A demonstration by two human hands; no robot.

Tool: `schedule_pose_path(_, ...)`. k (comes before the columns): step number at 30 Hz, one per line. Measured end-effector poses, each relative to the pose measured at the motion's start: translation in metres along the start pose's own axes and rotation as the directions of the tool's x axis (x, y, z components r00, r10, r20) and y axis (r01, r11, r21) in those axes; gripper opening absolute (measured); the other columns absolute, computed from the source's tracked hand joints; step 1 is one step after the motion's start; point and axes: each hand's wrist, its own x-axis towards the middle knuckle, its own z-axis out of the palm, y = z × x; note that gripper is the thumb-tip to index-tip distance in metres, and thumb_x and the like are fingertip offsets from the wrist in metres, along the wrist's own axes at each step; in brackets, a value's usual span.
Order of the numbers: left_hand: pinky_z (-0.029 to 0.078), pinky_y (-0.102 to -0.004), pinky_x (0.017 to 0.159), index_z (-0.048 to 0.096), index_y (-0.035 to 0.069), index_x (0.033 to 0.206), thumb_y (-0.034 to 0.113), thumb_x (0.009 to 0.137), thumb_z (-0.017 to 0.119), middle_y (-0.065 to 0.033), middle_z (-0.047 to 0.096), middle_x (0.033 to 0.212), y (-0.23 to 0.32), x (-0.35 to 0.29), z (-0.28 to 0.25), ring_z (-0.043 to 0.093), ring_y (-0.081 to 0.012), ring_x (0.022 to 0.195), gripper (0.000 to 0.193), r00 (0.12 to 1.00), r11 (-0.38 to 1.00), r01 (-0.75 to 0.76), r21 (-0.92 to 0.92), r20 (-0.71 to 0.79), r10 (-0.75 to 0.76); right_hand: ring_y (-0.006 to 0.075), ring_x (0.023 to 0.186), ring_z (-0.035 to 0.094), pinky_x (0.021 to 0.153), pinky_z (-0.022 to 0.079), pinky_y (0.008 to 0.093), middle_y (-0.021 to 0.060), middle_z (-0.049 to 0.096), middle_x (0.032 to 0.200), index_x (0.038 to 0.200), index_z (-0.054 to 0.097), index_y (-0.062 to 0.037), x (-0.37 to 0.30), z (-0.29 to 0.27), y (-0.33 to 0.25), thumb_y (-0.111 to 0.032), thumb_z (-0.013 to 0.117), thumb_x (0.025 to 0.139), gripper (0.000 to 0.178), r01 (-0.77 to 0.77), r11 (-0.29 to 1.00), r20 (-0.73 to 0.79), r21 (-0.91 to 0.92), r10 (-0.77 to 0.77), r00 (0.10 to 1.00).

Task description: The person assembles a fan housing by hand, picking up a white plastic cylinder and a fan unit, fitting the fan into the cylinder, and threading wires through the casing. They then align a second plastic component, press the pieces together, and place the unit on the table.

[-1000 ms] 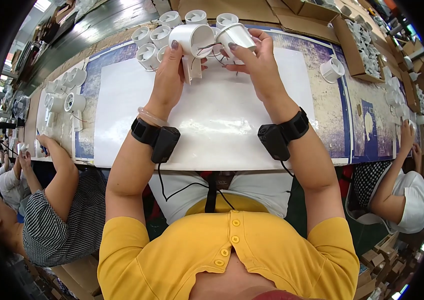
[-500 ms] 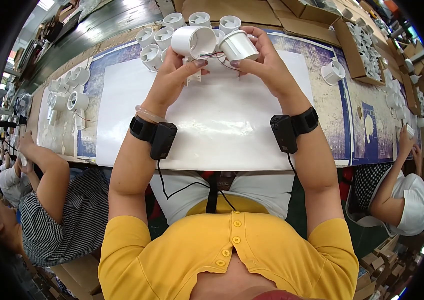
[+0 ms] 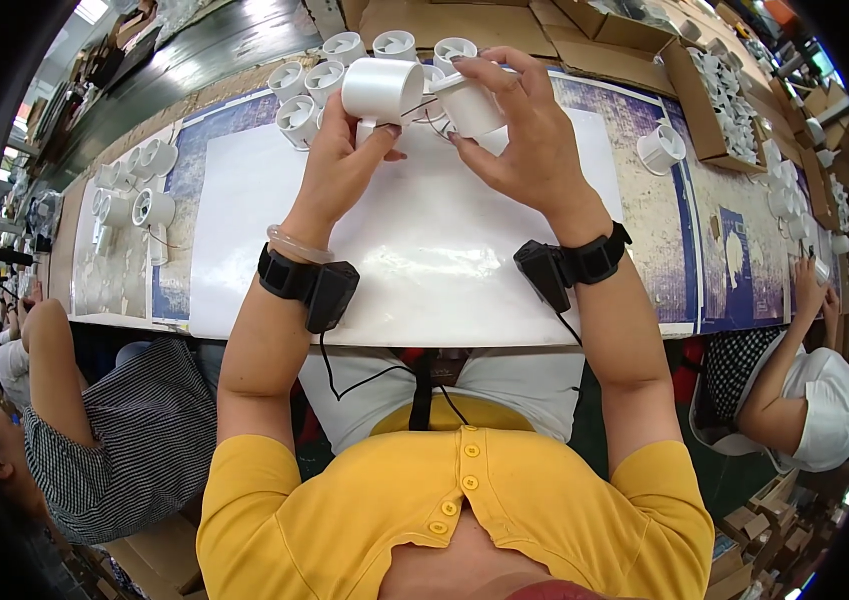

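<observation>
Over the far part of the white sheet [image 3: 405, 250], my left hand [image 3: 340, 165] is closed round the stem of a white cylindrical housing [image 3: 377, 90]. This housing lies sideways, its open end toward the right. My right hand [image 3: 535, 140] grips a white cup-shaped part [image 3: 472, 107] with a wider rim, tilted, thumb below and fingers over the top. Thin dark wires [image 3: 423, 108] run across the small gap between the two parts. Where the wires end inside the parts is hidden.
Several white fan housings [image 3: 297, 118] stand behind my hands, and more [image 3: 153, 207] sit at left. A single white housing [image 3: 662, 149] stands at right beside a cardboard box [image 3: 710, 110] of small white parts. Other people [image 3: 135, 430] work on both sides.
My right hand has turned, its fingers now higher over the cup-shaped part. The housing in my left hand has swung to show more of its side. The left neighbour's arm has moved.
</observation>
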Motion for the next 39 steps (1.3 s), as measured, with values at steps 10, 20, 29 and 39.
schedule_pose_path(10,0.055,-0.0326,0.078,0.036,0.0,0.127,0.003,0.086,0.054,-0.0113,0.051,0.115,0.005,-0.002,0.001,0.058,-0.0189,0.1,0.045,0.99,0.964,0.093,-0.249,-0.076,-0.116,0.0241,0.109,0.054,0.083,0.05,0.0332,0.0115,0.047,0.124,0.118,0.039,-0.0105,-0.005,0.018,0.008,-0.013,0.083,0.065,0.069,0.077,0.97,-0.141,0.23,-0.045,0.989)
schedule_pose_path(20,0.051,-0.0358,0.083,0.037,-0.001,0.128,0.002,0.083,0.051,-0.0129,0.054,0.112,-0.006,0.003,-0.009,0.059,-0.0209,0.099,0.047,0.95,0.855,0.31,-0.416,0.152,-0.271,0.023,0.112,0.052,0.088,0.047,0.0351,0.0096,0.049,0.125,0.116,0.042,-0.0099,-0.012,0.011,0.029,-0.017,0.084,0.065,0.066,-0.147,0.928,0.325,0.342,0.03,0.945)
schedule_pose_path(29,0.05,-0.0314,0.083,0.034,-0.001,0.131,0.002,0.083,0.051,-0.0146,0.054,0.114,-0.011,0.003,-0.006,0.06,-0.0203,0.1,0.051,0.947,0.913,0.309,-0.264,0.168,-0.272,0.0267,0.113,0.051,0.094,0.043,0.0369,0.0094,0.051,0.123,0.114,0.052,-0.0088,-0.012,0.006,0.025,-0.02,0.079,0.069,0.054,-0.282,0.858,0.4,0.43,0.099,0.911)
schedule_pose_path(39,0.049,-0.032,0.089,0.034,-0.001,0.129,0.005,0.088,0.052,-0.0129,0.054,0.116,-0.016,0.001,0.007,0.059,-0.0188,0.102,0.045,0.955,0.91,0.281,-0.305,0.181,-0.234,0.028,0.111,0.05,0.095,0.04,0.037,0.0076,0.056,0.118,0.089,0.07,-0.0111,-0.007,0.022,0.014,-0.011,0.071,0.07,0.018,0.01,1.0,-0.083,-0.008,-0.01,0.996)
